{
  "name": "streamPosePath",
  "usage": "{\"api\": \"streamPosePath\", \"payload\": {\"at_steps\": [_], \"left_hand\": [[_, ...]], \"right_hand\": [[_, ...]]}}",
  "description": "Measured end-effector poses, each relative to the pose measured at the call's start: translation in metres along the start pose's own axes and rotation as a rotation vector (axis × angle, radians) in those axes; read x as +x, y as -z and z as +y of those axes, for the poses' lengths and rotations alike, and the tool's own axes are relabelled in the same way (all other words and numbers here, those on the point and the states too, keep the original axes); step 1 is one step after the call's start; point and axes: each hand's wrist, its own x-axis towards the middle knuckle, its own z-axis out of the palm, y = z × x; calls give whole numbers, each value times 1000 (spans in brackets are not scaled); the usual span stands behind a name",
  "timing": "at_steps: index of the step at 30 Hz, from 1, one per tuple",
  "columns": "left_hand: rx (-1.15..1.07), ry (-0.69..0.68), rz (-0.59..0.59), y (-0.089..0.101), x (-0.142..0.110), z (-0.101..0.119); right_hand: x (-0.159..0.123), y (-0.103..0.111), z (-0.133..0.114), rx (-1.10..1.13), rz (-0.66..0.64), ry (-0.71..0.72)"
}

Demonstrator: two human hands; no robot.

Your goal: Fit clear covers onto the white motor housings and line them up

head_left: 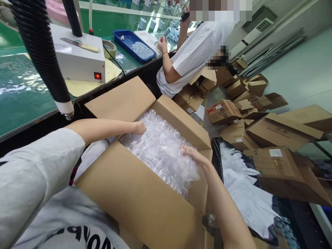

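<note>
In front of me stands an open cardboard box (155, 204) with its flaps spread. Several transparent plastic cups or similar round pieces (153, 155) fill it. My right hand (194, 156) is closed on a crumpled transparent plastic bag (185, 167) over the pieces at the right side. At the far left part of the box, my left hand (140, 128) is curled like a fist against the transparent contents. Its fingertips are hidden, so what it grips cannot be made out.
A black flexible hose (41, 52) hangs at the left beside a white machine (77, 58) carrying a knife (80, 45). A blue tray (135, 45) of small pieces lies on the green bench. A co-worker (197, 48) stands beyond the box. Black bag (216, 155) and cardboard boxes (277, 162) crowd the right.
</note>
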Motion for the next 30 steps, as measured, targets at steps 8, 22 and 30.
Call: {"api": "streamPosePath", "payload": {"at_steps": [8, 22, 30], "left_hand": [[-61, -30, 48, 15, -19, 16], [-630, 334, 340, 83, -59, 37], [-1030, 523, 451, 67, -43, 52]], "right_hand": [[69, -14, -24, -354, 4, -206], [81, 0, -46, -293, -267, 13], [30, 23, -111, 33, 113, 239]]}}
